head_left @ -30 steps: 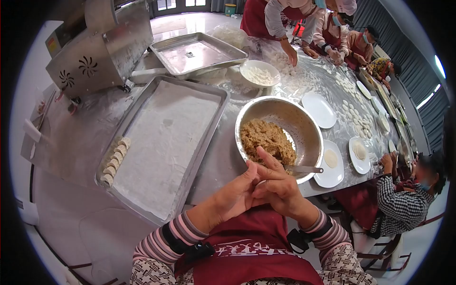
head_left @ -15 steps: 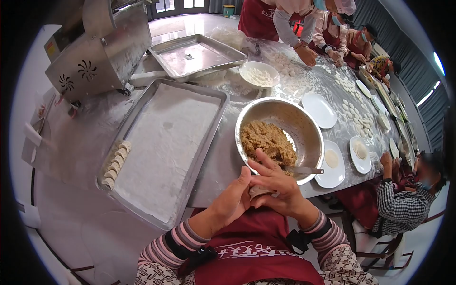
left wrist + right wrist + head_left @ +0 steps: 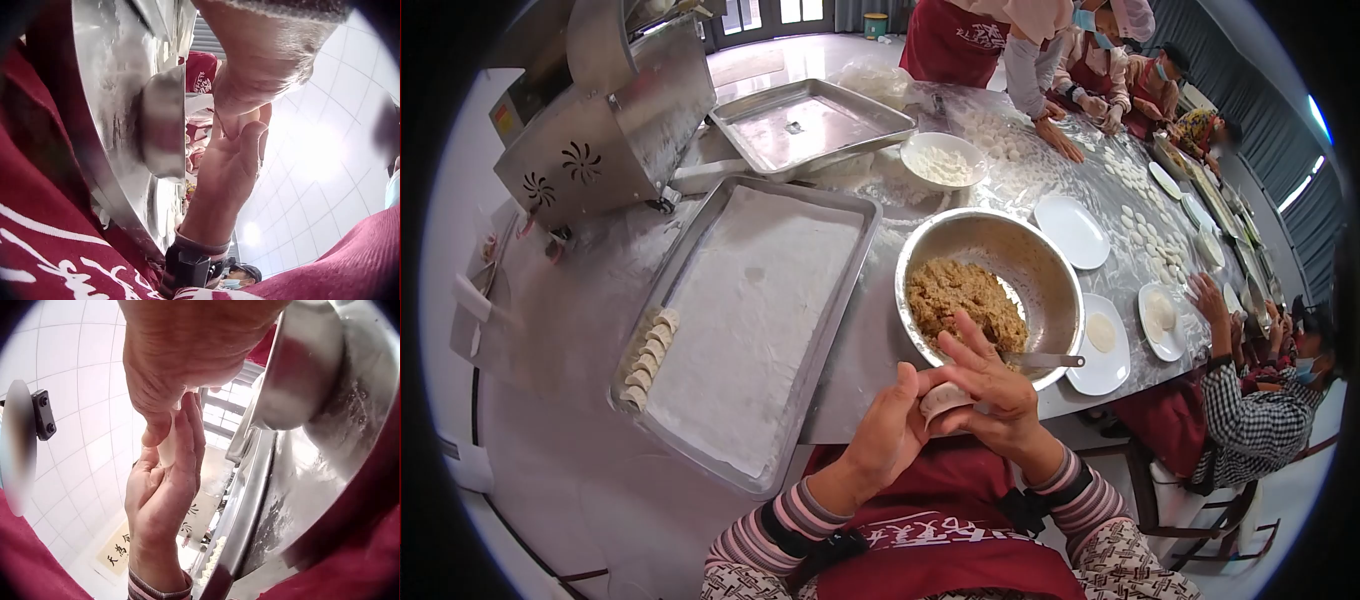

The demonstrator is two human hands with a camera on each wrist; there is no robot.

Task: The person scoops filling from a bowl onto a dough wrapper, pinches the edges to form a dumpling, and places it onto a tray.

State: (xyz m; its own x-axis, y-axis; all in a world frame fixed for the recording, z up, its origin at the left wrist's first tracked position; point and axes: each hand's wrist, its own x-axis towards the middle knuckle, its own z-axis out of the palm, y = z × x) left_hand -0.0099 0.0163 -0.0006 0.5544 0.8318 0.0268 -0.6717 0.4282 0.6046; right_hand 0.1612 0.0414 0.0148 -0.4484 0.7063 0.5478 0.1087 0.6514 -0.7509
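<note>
A pale folded dumpling (image 3: 945,401) is held between both hands, over the apron and just in front of the steel bowl. The left hand (image 3: 884,432) grips its left side, thumb pointing up. From the right, the right hand (image 3: 1003,408) pinches it, some fingers spread upward. In the right wrist view, pale dough (image 3: 167,449) shows between the left hand (image 3: 164,503) and the right hand (image 3: 187,350). Brown filling (image 3: 965,298) lies in the bowl (image 3: 1052,262), with a metal handle (image 3: 1043,360) across its rim.
Left of the bowl, a lined tray (image 3: 862,240) bears a row of dumplings (image 3: 647,362). Behind stand another tray (image 3: 740,103) and a flour bowl (image 3: 943,161). White plates (image 3: 1072,231) are at the right; other people work around the table.
The dumpling, hidden at first, now shows between the hands, which have moved slightly down. At the right, a seated person's hand has risen; across the table, another person's hand has shifted.
</note>
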